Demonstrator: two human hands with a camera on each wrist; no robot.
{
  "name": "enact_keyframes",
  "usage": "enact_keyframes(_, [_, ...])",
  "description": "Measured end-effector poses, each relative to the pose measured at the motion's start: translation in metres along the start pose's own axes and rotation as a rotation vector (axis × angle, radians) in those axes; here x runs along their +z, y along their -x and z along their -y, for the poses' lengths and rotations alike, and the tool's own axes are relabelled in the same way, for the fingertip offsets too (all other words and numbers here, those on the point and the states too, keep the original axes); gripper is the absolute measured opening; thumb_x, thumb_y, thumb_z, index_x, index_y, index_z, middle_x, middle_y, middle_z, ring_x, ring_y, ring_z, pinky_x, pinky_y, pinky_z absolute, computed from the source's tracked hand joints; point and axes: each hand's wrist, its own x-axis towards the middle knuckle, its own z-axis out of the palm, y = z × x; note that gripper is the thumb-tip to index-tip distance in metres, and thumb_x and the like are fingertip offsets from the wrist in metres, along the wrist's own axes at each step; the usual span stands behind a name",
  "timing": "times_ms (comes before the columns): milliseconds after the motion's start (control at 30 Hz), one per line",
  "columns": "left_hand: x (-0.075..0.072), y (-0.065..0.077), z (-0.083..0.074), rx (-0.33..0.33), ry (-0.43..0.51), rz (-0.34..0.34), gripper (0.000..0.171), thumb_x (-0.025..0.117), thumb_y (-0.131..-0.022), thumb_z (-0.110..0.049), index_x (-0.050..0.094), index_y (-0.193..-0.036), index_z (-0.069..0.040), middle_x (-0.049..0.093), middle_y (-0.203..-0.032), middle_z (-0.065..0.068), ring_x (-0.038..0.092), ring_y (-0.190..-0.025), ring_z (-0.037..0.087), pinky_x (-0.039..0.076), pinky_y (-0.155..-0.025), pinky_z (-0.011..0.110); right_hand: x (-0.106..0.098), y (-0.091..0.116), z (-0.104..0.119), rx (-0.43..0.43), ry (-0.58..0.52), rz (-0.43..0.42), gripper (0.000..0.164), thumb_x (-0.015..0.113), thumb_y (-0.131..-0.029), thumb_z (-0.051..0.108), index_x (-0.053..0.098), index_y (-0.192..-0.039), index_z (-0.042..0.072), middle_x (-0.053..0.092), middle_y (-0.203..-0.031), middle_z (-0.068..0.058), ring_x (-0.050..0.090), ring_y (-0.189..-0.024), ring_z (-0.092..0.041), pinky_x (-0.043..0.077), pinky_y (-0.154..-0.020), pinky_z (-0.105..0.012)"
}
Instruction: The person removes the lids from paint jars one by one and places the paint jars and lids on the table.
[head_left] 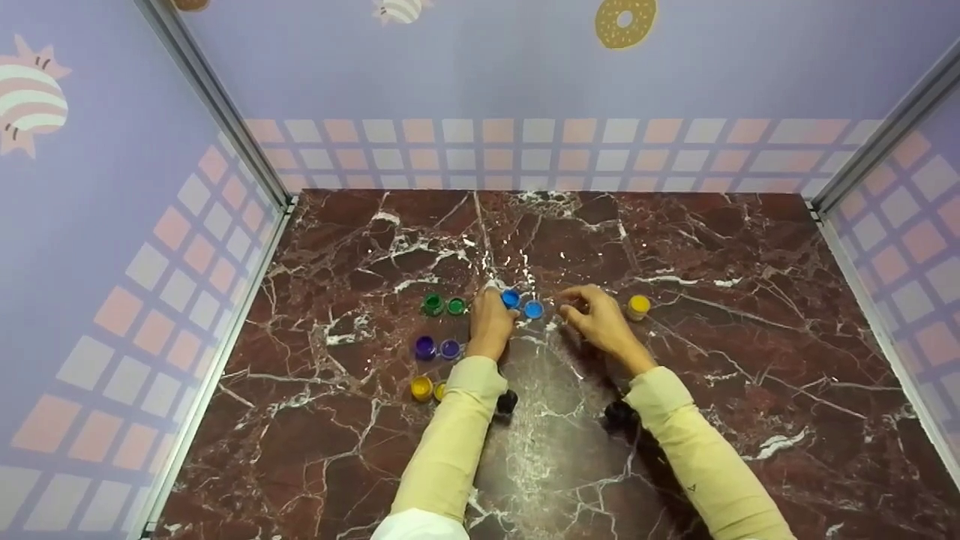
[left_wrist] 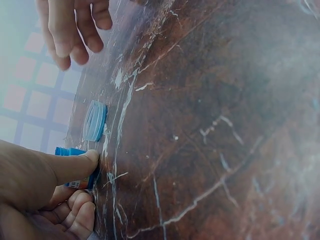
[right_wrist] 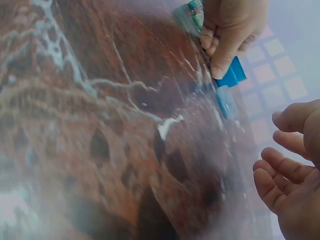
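My left hand (head_left: 491, 322) holds a small blue paint jar (head_left: 510, 298) on the tabletop; in the left wrist view the thumb lies along the jar's labelled side. Right beside the jar, a blue lid (head_left: 533, 310) lies on the table. To the right of that lid hovers my right hand (head_left: 600, 319), its fingers loosely bent and nothing in them, as the right wrist view also shows. A yellow paint jar (head_left: 638, 306) stands just beyond the right hand. Left of the left hand are an open green jar (head_left: 433, 304) and its green lid (head_left: 456, 305).
An open purple jar (head_left: 424, 347) with a purple lid (head_left: 450, 349) stands nearer me. Closer still is an open yellow jar (head_left: 421, 388), its yellow lid (head_left: 439, 391) partly behind the left sleeve. Patterned panels (head_left: 480, 75) wall the dark marbled table (head_left: 720, 450).
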Motion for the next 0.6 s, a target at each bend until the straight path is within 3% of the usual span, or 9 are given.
enact_keyframes(300, [0.000, -0.002, 0.002, -0.009, 0.005, -0.006, 0.027, 0.086, -0.082, -0.006, 0.067, -0.098, 0.004, 0.070, -0.106, 0.020, 0.069, -0.105, 0.039, 0.053, -0.093, 0.045, -0.021, 0.000, -0.001, -0.079, 0.104, -0.073, 0.022, 0.074, -0.090, 0.000, 0.071, -0.111, -0.006, 0.067, -0.104, -0.021, 0.063, -0.091, -0.037, 0.052, -0.080, -0.051])
enact_keyframes(467, [0.000, -0.002, 0.002, 0.004, 0.001, -0.012, 0.026, 0.086, -0.082, -0.006, 0.067, -0.096, 0.003, 0.070, -0.103, 0.018, 0.069, -0.103, 0.039, 0.054, -0.091, 0.045, -0.037, 0.001, -0.004, -0.079, 0.216, -0.113, 0.024, 0.074, -0.088, 0.000, 0.072, -0.111, -0.006, 0.067, -0.111, -0.021, 0.058, -0.104, -0.040, 0.046, -0.093, -0.053])
enact_keyframes(600, [0.000, -0.001, 0.001, 0.013, -0.002, -0.015, 0.025, 0.086, -0.082, -0.006, 0.067, -0.096, 0.003, 0.070, -0.102, 0.018, 0.069, -0.102, 0.039, 0.054, -0.091, 0.045, -0.049, 0.004, -0.009, -0.082, 0.305, -0.162, 0.026, 0.075, -0.084, 0.000, 0.072, -0.110, -0.006, 0.068, -0.108, -0.024, 0.055, -0.104, -0.043, 0.041, -0.098, -0.055])
